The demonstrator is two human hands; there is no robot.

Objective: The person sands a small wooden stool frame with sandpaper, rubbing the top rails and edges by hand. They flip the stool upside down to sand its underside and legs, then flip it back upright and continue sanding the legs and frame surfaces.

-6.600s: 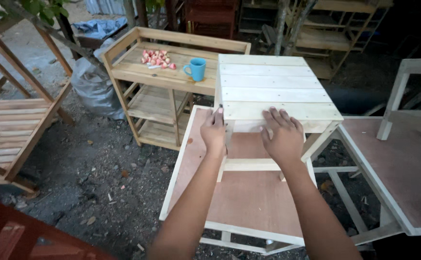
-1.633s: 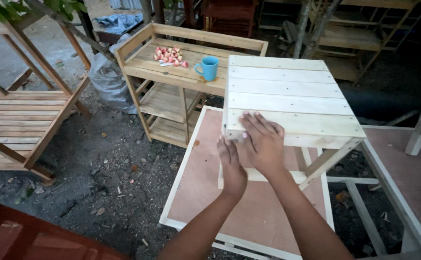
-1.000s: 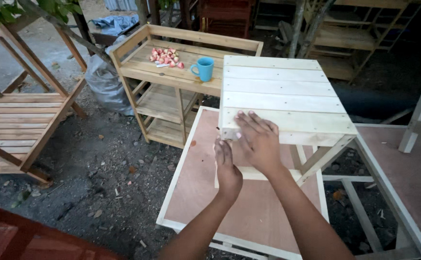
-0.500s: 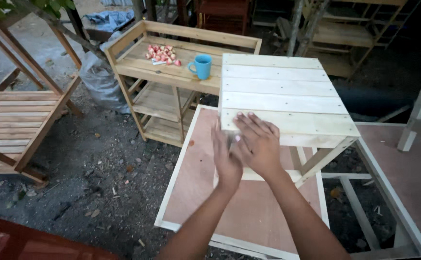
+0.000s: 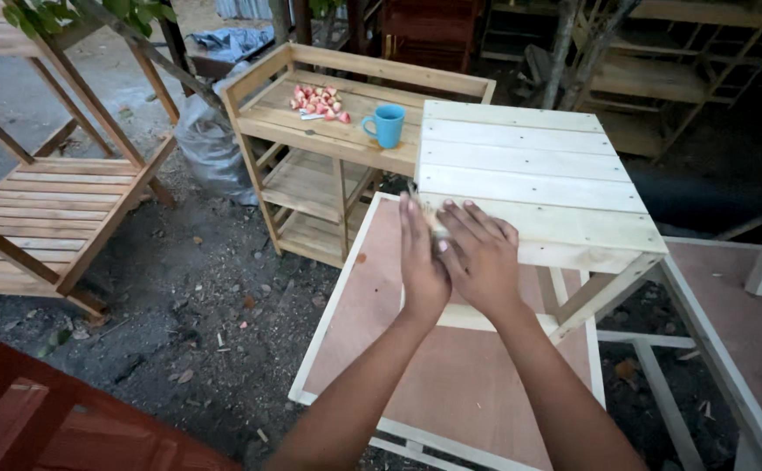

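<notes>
My left hand (image 5: 420, 262) and my right hand (image 5: 483, 257) are pressed palm to palm in front of me, fingers straight. A thin stick-like thing (image 5: 434, 225) is pinched between the palms, and its tip pokes out above the fingers; I cannot tell what kind of thing it is. Both hands hover at the near left edge of a pale slatted wooden table top (image 5: 538, 179). That table stands on a plywood panel with a white frame (image 5: 451, 392).
A wooden shelf cart (image 5: 311, 179) behind holds a blue cup (image 5: 387, 125) and pink pieces (image 5: 320, 100). A slatted wooden seat (image 5: 49, 209) is at left, a grey bag (image 5: 211, 144) beside the cart, a red wooden piece (image 5: 49, 427) at bottom left, and another white-framed panel (image 5: 730, 296) at right.
My hands, earlier flat and apart on the table's near edge, have come together. The left palm has slid forward along the right one over the last second.
</notes>
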